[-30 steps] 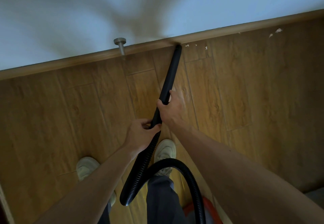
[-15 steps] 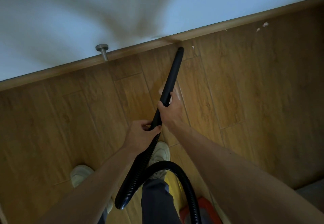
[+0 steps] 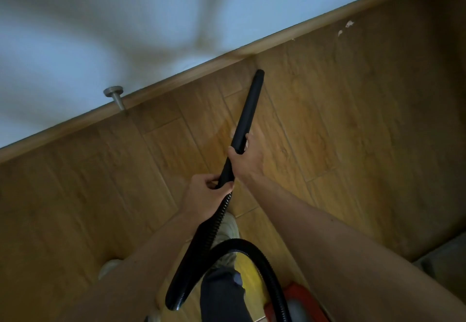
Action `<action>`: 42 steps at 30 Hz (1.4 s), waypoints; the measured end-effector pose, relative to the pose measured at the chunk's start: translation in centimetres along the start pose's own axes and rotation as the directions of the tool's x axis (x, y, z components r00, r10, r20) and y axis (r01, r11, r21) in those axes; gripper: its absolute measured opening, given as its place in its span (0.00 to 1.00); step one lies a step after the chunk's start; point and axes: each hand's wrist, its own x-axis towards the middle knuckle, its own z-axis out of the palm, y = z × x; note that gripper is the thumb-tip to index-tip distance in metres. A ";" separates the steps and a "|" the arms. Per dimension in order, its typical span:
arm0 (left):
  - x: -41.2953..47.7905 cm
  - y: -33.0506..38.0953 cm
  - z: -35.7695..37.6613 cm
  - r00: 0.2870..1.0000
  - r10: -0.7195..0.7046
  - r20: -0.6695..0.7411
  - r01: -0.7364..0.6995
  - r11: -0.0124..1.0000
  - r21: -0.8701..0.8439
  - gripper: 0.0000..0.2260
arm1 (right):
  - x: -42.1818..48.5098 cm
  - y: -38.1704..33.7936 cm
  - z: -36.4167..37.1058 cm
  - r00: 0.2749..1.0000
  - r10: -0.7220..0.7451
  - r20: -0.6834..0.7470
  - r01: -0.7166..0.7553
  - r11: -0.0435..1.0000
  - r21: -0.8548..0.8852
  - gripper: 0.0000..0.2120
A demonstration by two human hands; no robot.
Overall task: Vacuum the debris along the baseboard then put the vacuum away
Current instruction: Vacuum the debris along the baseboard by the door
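I hold a black vacuum wand with both hands. My right hand grips the wand near its middle. My left hand grips lower down, where the ribbed black hose joins it. The nozzle tip points at the wooden baseboard and stops a short way from it, over the wood floor. White bits of debris lie on the floor by the baseboard at the upper right. The red vacuum body shows at the bottom edge.
A metal door stopper sticks up from the floor at the baseboard on the left. My two light shoes stand below the hands. A grey mat edge lies at the lower right. A pale wall rises behind the baseboard.
The nozzle has pulled back from the baseboard. The small specks just right of the tip are gone from the floor. My view has tilted, so the baseboard runs more steeply.
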 end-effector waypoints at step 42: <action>9.4 14.1 2.1 0.992 -0.034 0.118 0.026 0.997 0.067 0.09 | 11.8 -7.9 -6.6 0.983 0.048 -0.176 -0.058 0.997 -0.051 0.12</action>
